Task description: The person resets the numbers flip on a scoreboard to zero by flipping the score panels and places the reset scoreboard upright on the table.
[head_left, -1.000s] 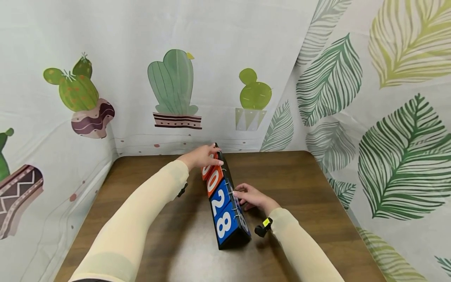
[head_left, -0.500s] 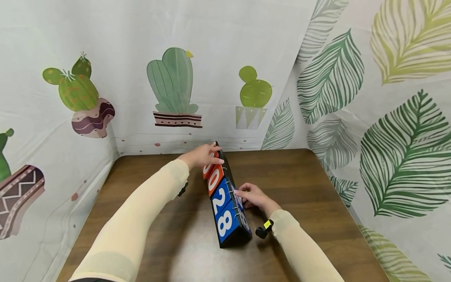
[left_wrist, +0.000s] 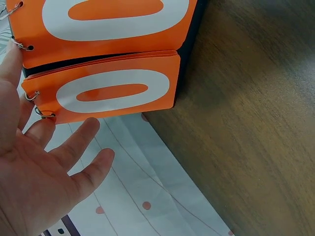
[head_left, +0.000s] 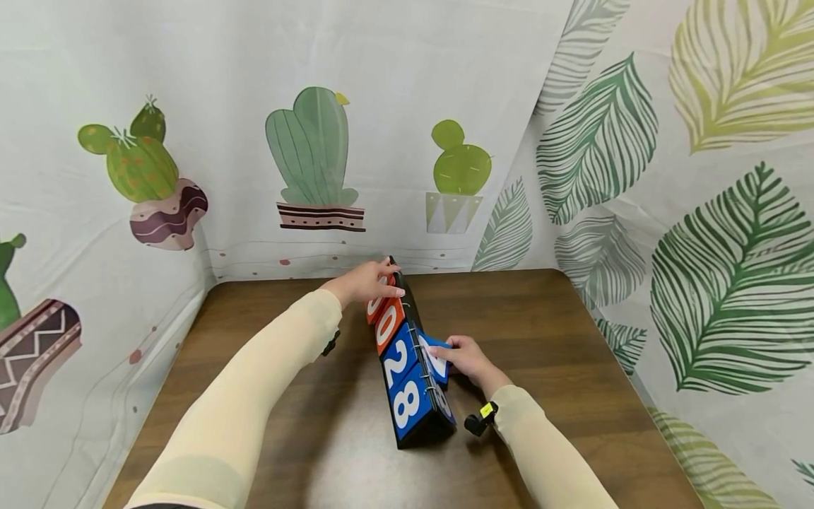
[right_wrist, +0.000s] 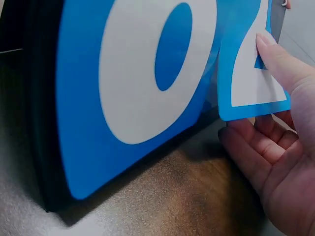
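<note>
A tabletop flip scoreboard (head_left: pixel 407 404) stands like a tent, its ring-bound cards showing orange zeros and a blue 2 and 8 on its left face. My left hand (head_left: pixel 364 281) rests at the far end of its top edge. In the left wrist view, the fingers (left_wrist: pixel 74 142) spread loosely beside an orange 0 card (left_wrist: pixel 118 91), two tips free of it. On the opposite face, my right hand (head_left: pixel 470 359) pinches a blue card (right_wrist: pixel 253 96) with a white numeral, thumb in front and fingers behind, tilting it outward. A blue 0 card (right_wrist: pixel 88 147) hangs beside it.
The brown wooden table (head_left: pixel 547 325) lies under the scoreboard. Behind it hangs a white cloth (head_left: pixel 394 63) printed with cacti, and a leaf-printed cloth (head_left: pixel 699 297) hangs on the right. A small black camera (head_left: pixel 477 422) sits at my right wrist.
My right hand has drawn the blue card outward, away from the scoreboard's right face, moving slightly right. My left hand has stayed at the far end of the top edge.
</note>
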Demonstrator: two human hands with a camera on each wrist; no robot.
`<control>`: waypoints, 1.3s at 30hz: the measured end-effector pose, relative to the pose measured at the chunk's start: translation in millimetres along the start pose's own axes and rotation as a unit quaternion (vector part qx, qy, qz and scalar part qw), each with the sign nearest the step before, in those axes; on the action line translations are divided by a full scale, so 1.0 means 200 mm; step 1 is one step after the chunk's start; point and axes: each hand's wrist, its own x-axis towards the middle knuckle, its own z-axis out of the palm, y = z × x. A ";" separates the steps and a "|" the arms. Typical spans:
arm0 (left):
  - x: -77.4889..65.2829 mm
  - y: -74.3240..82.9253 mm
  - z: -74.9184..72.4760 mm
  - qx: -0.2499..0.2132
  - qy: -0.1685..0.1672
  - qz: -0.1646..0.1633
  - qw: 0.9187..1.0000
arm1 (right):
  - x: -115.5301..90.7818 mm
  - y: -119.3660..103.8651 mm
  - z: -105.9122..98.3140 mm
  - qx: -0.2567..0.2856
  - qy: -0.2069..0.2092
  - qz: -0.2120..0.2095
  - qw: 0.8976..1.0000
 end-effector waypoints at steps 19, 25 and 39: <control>0.00 -0.01 0.00 -0.002 -0.003 0.006 1.000 | -0.01 -0.04 -0.06 0.147 0.058 0.051 0.986; -0.01 0.01 -0.01 -0.003 -0.007 0.005 1.000 | -0.10 -0.13 -0.14 0.235 0.036 0.075 0.968; -0.02 0.01 0.00 -0.002 -0.001 0.002 1.000 | -0.32 -0.43 -0.20 0.421 -0.018 0.030 0.907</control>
